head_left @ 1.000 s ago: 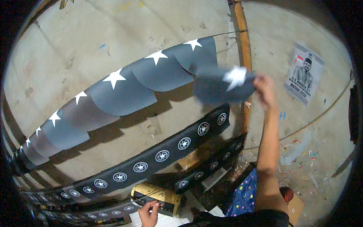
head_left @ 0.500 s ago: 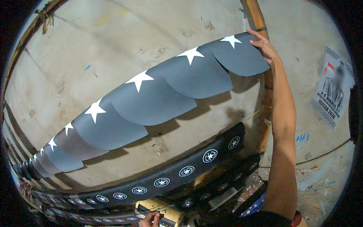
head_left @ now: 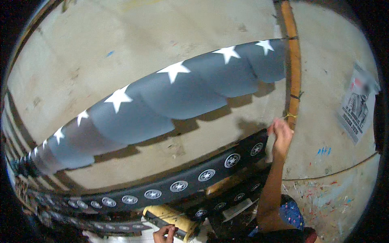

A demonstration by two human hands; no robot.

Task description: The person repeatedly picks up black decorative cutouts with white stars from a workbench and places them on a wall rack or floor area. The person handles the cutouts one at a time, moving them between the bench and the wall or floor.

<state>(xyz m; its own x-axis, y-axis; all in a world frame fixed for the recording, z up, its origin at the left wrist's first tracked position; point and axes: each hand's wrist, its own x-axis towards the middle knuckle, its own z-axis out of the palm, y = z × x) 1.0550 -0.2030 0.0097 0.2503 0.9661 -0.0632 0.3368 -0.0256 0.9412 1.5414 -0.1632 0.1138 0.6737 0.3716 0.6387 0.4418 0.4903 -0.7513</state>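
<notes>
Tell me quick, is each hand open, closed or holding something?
Left hand: fingers curled by the yellow object; grip can't be told.
Right hand: fingers curled beside the emblem-printed black strip; grip can't be told.

A line (head_left: 285, 38), mostly hidden, meets the wooden post (head_left: 292, 60) at upper right of the frame and carries overlapping dark grey sheets (head_left: 182, 97) with white stars, reaching toward the left edge; lower down, black sheets (head_left: 166, 186) with round white emblems hang in rows.
</notes>
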